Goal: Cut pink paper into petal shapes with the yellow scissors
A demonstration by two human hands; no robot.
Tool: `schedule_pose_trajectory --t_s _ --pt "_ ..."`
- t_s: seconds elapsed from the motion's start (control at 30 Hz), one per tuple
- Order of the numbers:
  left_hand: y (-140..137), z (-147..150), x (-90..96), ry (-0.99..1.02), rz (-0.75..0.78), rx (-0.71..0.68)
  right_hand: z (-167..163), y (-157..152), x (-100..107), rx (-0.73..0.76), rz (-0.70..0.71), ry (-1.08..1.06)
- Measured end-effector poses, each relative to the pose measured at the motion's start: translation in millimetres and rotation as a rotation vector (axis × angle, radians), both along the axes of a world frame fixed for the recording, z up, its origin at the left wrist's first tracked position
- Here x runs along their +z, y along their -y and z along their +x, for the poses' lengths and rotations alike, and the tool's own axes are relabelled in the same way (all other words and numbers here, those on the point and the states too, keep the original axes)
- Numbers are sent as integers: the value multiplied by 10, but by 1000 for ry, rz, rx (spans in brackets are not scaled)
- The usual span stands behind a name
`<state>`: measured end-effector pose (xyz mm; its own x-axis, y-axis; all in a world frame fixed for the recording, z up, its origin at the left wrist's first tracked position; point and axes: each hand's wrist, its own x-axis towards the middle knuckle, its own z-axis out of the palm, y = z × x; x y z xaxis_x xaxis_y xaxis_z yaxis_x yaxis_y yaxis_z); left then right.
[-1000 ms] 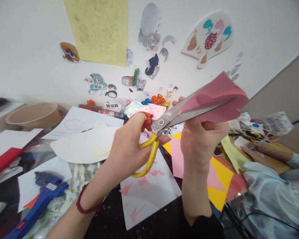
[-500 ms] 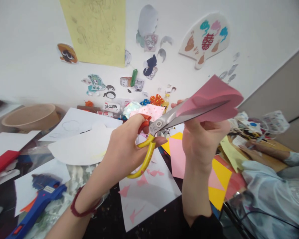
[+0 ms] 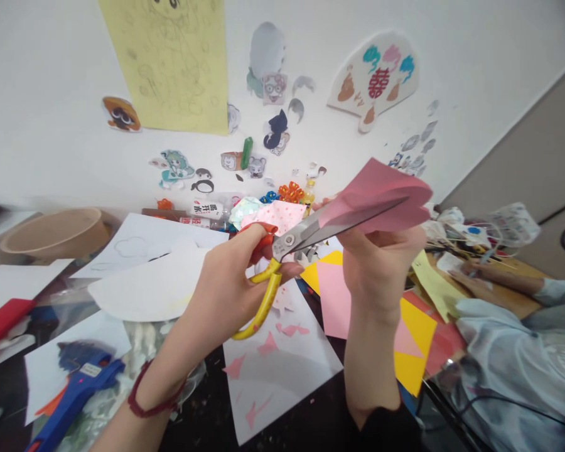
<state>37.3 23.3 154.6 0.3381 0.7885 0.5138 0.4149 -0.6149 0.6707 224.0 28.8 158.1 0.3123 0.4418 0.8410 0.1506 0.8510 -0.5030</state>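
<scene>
My left hand (image 3: 230, 282), with a dark red cord on its wrist, grips scissors (image 3: 289, 240) by their red and yellow handles. Their long metal blades point right and lie along a pink sheet of paper (image 3: 374, 188) with a rounded, scalloped edge. That paper is folded or curled and held up off the table. My right hand (image 3: 381, 263) is closed on its lower side, the fingertips partly hidden behind it. Beneath the scissors, several pink paper scraps (image 3: 268, 344) lie on a white sheet (image 3: 306, 370).
A blue glue gun (image 3: 82, 383) lies at the lower left, with a tan bowl (image 3: 51, 235) behind it. Yellow and pink paper (image 3: 329, 295) sits under my right forearm. At the right is another person's hand (image 3: 480, 276). The white wall carries stickers and a yellow drawing (image 3: 169, 69).
The scissors and the pink paper have shifted a little to the left together, and the paper's top sits slightly lower. Both hands keep their hold. The whole view has shifted slightly.
</scene>
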Motion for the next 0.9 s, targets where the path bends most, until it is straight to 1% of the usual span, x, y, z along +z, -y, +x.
schedule_pose_trajectory --t_s 0.23,0.37,0.53,0.7,0.83,0.9 --pt "27 -8 26 -54 47 12 4 12 20 25 45 -6" --pt "31 -14 24 -69 35 0 13 49 34 23 35 -2" --pt "46 -3 26 -60 42 -13 22 86 43 49 60 2" --pt "77 9 36 -61 56 -10 31 99 54 29 14 -2" --pt "81 -1 38 -76 70 -12 39 117 46 22 29 2" --pt "81 -4 41 -75 83 -13 39 135 39 9 12 -6"
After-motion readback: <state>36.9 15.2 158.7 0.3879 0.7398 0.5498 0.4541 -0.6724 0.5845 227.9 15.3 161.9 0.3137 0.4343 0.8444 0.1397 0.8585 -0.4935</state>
